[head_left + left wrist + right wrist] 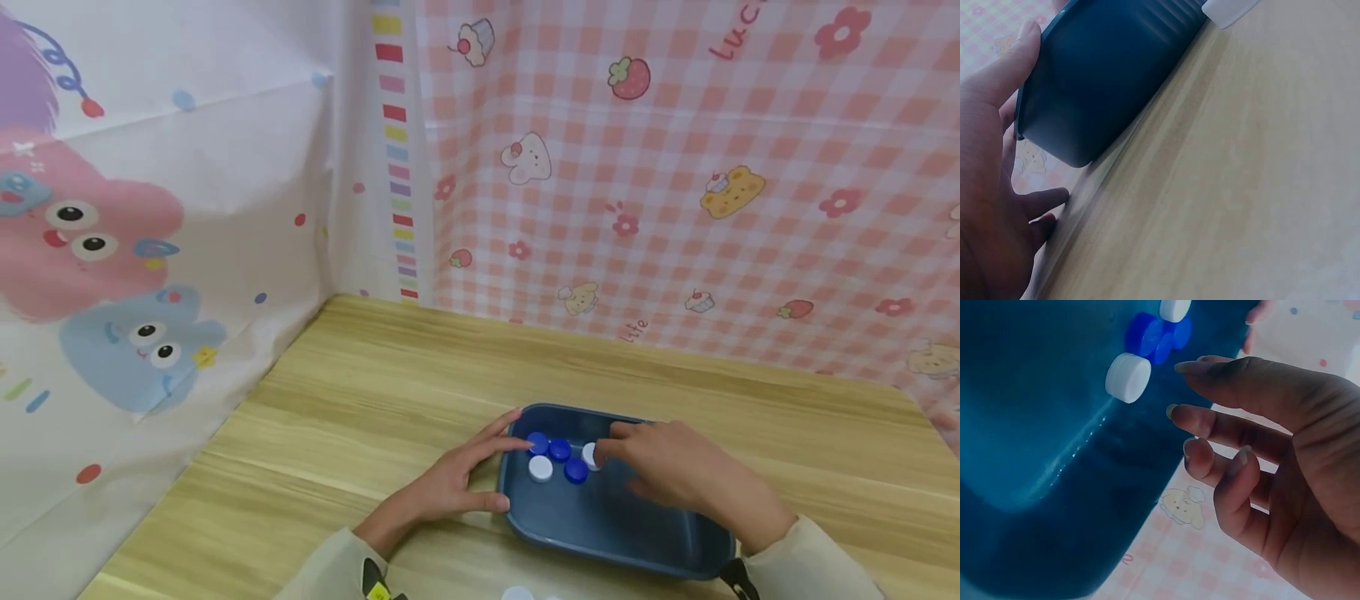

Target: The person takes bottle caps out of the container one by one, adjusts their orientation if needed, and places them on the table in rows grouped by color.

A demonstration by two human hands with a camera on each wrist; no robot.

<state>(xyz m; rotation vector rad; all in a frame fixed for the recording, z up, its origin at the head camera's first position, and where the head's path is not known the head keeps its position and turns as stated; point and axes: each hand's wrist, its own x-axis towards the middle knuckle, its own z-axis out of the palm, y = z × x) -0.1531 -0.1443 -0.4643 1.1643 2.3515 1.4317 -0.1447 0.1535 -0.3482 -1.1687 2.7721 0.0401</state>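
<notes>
A dark blue tray [600,533] rests on the wooden table. Inside it, toward its far left, three blue bottle caps [576,471] sit close together with a white cap [540,468] and another white cap [591,455]. My left hand [450,483] spreads along the tray's left end, thumb at the outer wall and one straight fingertip over the rim by a blue cap. Over the tray hangs my right hand [675,467], fingers loosely bent. The right wrist view shows its fingertips [1194,367] just short of the white cap [1129,378], nothing between them.
Smaller white pieces [517,593] show at the bottom edge, in front of the tray. Behind the wooden table [375,367] hangs a pink checked cloth [660,250]; a white cartoon-printed sheet [247,167] closes off the left side.
</notes>
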